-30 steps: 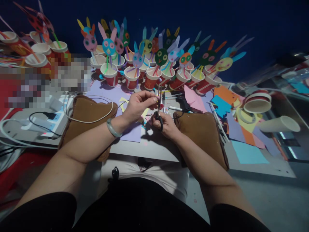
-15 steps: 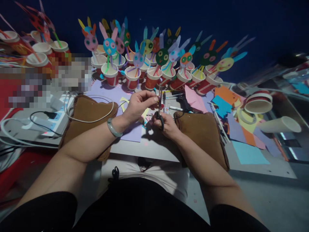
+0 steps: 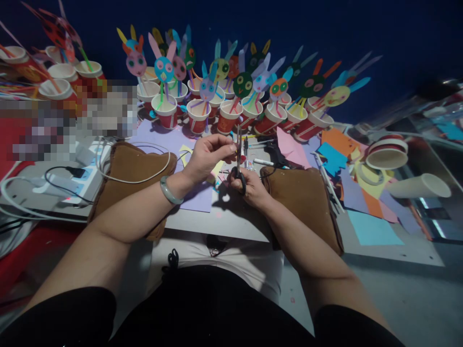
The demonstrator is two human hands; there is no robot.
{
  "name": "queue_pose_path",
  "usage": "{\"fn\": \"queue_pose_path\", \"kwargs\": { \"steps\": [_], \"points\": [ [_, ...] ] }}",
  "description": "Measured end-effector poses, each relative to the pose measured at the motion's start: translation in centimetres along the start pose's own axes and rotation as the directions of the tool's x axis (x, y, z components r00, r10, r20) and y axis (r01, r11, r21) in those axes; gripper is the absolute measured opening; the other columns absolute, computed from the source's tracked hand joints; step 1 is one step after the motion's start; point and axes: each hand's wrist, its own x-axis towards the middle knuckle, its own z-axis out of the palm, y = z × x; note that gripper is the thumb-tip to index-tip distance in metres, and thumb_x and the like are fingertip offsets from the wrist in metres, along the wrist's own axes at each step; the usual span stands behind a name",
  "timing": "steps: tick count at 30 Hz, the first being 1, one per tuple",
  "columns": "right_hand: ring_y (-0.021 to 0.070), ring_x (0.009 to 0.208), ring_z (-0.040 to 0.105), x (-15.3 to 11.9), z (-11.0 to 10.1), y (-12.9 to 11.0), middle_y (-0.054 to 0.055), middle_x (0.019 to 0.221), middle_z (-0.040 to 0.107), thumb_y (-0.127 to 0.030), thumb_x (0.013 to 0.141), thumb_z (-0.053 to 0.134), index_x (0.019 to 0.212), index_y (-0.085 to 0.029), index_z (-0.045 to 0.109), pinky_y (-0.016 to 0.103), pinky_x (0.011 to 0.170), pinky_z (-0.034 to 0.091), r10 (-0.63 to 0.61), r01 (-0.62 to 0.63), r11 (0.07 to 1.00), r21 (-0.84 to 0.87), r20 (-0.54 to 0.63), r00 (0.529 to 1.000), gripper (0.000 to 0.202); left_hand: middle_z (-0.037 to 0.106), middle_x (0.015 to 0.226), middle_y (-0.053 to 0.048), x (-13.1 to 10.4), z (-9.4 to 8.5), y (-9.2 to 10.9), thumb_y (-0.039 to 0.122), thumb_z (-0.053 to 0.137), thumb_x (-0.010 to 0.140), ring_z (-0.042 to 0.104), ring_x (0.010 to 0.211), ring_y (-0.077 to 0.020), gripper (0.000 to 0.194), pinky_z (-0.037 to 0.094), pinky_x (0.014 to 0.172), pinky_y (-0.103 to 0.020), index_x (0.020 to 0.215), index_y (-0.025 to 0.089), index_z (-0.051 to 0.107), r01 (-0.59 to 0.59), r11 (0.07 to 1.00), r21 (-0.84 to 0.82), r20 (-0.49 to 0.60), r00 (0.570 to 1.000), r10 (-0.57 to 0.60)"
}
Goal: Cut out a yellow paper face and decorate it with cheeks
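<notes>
My right hand (image 3: 249,185) grips a pair of scissors (image 3: 239,166) by the dark handles, the blades pointing up and away from me. Beside the blades, my left hand (image 3: 211,156) is pinched at the fingertips around something small and yellowish, too small to name. Both hands hover over the middle of the table, close to each other. Beneath them lie a purple paper sheet (image 3: 197,202), yellow paper pieces and small scraps. A white marker (image 3: 265,164) rests just right of the scissors.
Red paper cups (image 3: 230,120) with paper rabbit heads on straws stand along the back. Brown cushions, a left one (image 3: 135,173) and a right one (image 3: 302,202), flank my hands. Coloured paper (image 3: 374,226) and a tape roll (image 3: 371,174) lie right; a power strip (image 3: 85,176) left.
The scissor blades look slightly shifted between the two frames. Both hands otherwise stay in nearly the same place.
</notes>
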Motion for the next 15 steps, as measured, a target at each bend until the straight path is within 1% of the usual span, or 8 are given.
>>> {"fn": "queue_pose_path", "kwargs": {
  "steps": [8, 12, 15],
  "points": [
    [0.0106, 0.056, 0.040, -0.01, 0.03, -0.09, -0.002, 0.059, 0.047, -0.082, 0.073, 0.059, 0.065, -0.019, 0.049, 0.027, 0.056, 0.031, 0.009, -0.009, 0.999, -0.039, 0.013, 1.000, 0.064, 0.067, 0.063, 0.003, 0.17, -0.25, -0.38, 0.041, 0.081, 0.071, 0.064, 0.057, -0.0078, 0.029, 0.052, 0.057, -0.020, 0.076, 0.017, 0.066, -0.021, 1.000, 0.008, -0.005, 1.000, 0.021],
    [0.0098, 0.055, 0.039, -0.01, 0.10, -0.08, -0.003, 0.058, 0.046, -0.080, 0.073, 0.061, 0.064, -0.019, 0.048, 0.027, 0.055, 0.031, 0.008, -0.008, 1.000, -0.015, 0.003, 1.000, 0.063, 0.066, 0.063, 0.002, 0.20, -0.27, -0.50, 0.046, 0.074, 0.079, 0.062, 0.057, -0.0077, 0.031, 0.051, 0.056, -0.021, 0.073, 0.017, 0.064, -0.014, 1.000, -0.015, -0.007, 1.000, 0.014],
    [0.0098, 0.054, 0.040, 0.00, 0.11, -0.09, -0.003, 0.058, 0.046, -0.080, 0.073, 0.061, 0.064, -0.020, 0.048, 0.027, 0.055, 0.031, 0.007, -0.007, 1.000, -0.002, 0.008, 1.000, 0.062, 0.066, 0.062, 0.002, 0.15, -0.23, -0.39, 0.049, 0.075, 0.077, 0.062, 0.057, -0.0076, 0.034, 0.051, 0.057, -0.021, 0.073, 0.017, 0.064, -0.025, 1.000, 0.000, 0.016, 1.000, 0.025]
  ]
}}
